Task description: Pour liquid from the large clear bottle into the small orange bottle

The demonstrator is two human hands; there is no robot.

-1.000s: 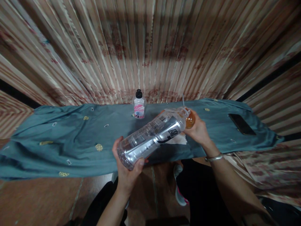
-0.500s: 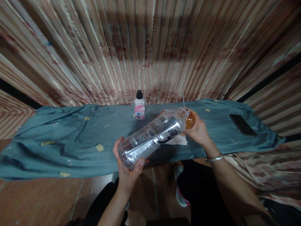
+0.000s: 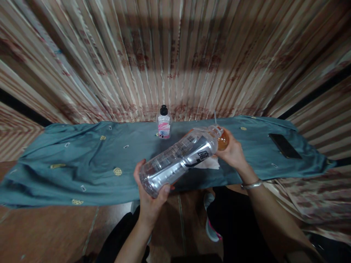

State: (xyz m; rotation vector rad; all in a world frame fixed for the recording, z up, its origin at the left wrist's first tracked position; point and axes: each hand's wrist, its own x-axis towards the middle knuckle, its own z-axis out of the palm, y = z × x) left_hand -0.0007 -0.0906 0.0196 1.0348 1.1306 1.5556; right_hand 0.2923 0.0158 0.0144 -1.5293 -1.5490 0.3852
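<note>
My left hand (image 3: 152,199) is closed around the base of a large clear plastic bottle (image 3: 178,159) with a silver label. The bottle tilts, its neck pointing up and right and its mouth at my right hand. My right hand (image 3: 233,149) is closed around a shiny amber, rounded container (image 3: 223,140), right against the bottle's mouth; my fingers and the bottle hide much of it. Behind the mouth rises a thin pale stick (image 3: 215,117), its lower end hidden. A white tissue (image 3: 210,163) lies beneath the bottle's neck.
A small clear bottle with a black cap and pink label (image 3: 164,126) stands at the back of the bench covered in green cloth (image 3: 90,157). A black phone (image 3: 285,146) lies on the right. A pleated curtain (image 3: 175,58) hangs close behind.
The view has shifted slightly, so everything sits a few pixels farther right. Both hands keep their hold, and the bottle's tilt looks the same.
</note>
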